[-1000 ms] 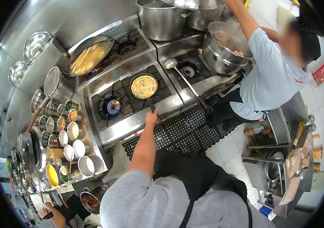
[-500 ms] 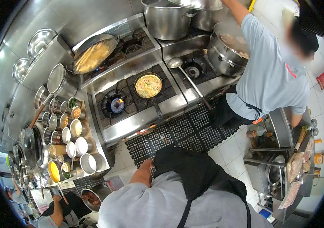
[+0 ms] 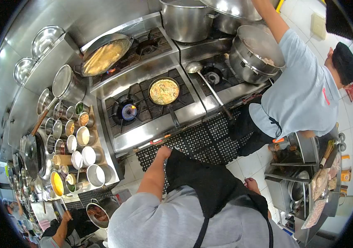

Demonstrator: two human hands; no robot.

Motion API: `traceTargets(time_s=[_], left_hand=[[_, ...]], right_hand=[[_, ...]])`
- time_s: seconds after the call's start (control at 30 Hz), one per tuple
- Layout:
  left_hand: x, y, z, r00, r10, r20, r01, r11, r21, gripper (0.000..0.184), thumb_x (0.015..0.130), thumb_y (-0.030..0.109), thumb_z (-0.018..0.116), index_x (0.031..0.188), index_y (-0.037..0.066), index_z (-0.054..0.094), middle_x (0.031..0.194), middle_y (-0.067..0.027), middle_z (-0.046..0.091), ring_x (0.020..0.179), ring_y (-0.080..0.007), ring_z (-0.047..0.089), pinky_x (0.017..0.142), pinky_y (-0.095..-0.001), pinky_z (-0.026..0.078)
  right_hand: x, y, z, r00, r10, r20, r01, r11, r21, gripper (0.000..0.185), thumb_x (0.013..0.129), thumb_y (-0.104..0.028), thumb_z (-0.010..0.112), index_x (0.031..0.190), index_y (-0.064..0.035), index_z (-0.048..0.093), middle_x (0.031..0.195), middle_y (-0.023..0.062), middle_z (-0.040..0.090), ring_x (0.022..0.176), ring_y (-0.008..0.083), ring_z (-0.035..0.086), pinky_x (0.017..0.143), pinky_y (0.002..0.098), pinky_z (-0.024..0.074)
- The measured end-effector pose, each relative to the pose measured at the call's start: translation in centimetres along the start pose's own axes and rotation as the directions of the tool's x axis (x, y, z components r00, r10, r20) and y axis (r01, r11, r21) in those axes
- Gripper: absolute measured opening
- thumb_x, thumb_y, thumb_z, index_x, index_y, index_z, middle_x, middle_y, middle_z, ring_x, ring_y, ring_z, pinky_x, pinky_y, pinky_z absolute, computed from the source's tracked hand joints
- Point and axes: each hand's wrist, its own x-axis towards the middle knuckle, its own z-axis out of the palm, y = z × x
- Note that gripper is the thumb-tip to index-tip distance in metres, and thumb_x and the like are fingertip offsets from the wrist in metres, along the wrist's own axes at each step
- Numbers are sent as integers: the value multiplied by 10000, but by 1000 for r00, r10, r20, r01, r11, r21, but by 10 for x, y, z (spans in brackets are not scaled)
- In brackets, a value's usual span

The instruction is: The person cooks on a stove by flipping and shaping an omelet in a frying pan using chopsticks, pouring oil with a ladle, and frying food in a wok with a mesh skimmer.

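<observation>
Pan (image 3: pixel 171 109), chunky yellow mixture (image 3: pixel 164 91) inside, left grip (image 3: pixel 165 152), right grip (image 3: pixel 251 184), closure and hold unclear

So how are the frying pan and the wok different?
The frying pan is smaller; the wok is bigger.
The frying pan has one long handle; the wok has small side handles.
Food in the frying pan makes a round, speckled layer; in the wok it lies in long, yellowish pieces.
Both are dark and sit on the stove with food inside.

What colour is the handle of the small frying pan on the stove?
The pan handle is black or very dark; the head view shows it best.
</observation>
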Motion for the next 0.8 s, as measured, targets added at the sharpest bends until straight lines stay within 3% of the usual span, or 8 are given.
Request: traceTargets(time_s=[0.23, 0.27, 0.37, 0.63, 0.7, 0.73, 0.77, 0.8], left_hand=[[44, -27, 122, 986, 86, 142, -103, 987, 122, 249, 866, 171, 510, 970, 69, 712, 1001, -201, 677, 937, -336, 658, 826, -419, 537], [4, 10, 79, 993, -92, 80, 96, 994, -50, 258, 869, 162, 500, 984, 83, 717, 997, -191, 678, 947, -337, 659, 809, -430, 540], [20, 0, 102, 951, 52, 306, -73, 996, 58, 445, 873, 360, 528, 1074, -5, 684, 1204, -229, 610, 1133, -366, 578, 990, -425, 446], [14, -20, 85, 985, -30, 172, 28, 1000, 14, 325, 855, 256, 547, 1044, 35, 691, 1110, -212, 640, 1060, -365, 611, 905, -436, 493], [29, -39, 100, 994, 71, 84, -79, 992, 100, 245, 855, 143, 521, 1031, 120, 689, 976, -175, 673, 948, -360, 649, 802, -471, 535], [12, -22, 67, 989, 37, 144, -39, 999, 13, 330, 823, 254, 560, 963, -3, 711, 1073, -238, 658, 1031, -381, 624, 912, -431, 495], [10, -21, 65, 988, 50, 147, -59, 997, 56, 278, 826, 209, 548, 980, 36, 703, 1036, -217, 662, 1005, -373, 632, 868, -446, 511], [11, -23, 67, 987, 61, 150, -76, 992, 99, 247, 829, 163, 537, 998, 76, 695, 1000, -197, 666, 979, -365, 641, 824, -461, 527]], right_hand=[[-33, 13, 13, 999, 40, -26, -43, 987, -154, 224, 893, -215, 574, 980, -19, 638, 739, 78, 643, 592, 188, 598, 544, 310, 492], [7, 75, 0, 997, -65, 30, 71, 963, -260, 269, 876, -235, 583, 996, -4, 651, 741, 105, 665, 625, 208, 620, 598, 316, 507], [42, 144, -18, 993, -97, 72, 118, 903, -414, 280, 871, -242, 585, 998, -1, 652, 741, 109, 669, 632, 211, 625, 609, 318, 507], [68, 167, -24, 964, -201, 174, 265, 765, -587, 312, 859, -262, 590, 1004, 6, 653, 741, 119, 679, 654, 220, 637, 637, 324, 507], [94, 183, -26, 896, -336, 291, 443, 611, -656, 320, 856, -267, 591, 1005, 8, 653, 742, 122, 682, 659, 222, 640, 644, 326, 507], [111, 195, -28, 809, -443, 387, 574, 451, -684, 324, 854, -270, 592, 1006, 9, 653, 742, 123, 683, 662, 223, 642, 648, 326, 507], [148, 215, -32, 490, -650, 582, 754, -21, -657, 328, 853, -272, 592, 1007, 10, 653, 742, 125, 684, 664, 224, 644, 652, 327, 507], [118, 171, -24, 742, -500, 447, 652, 380, -657, 317, 859, -271, 581, 995, 5, 659, 738, 128, 683, 668, 233, 644, 655, 330, 507]])
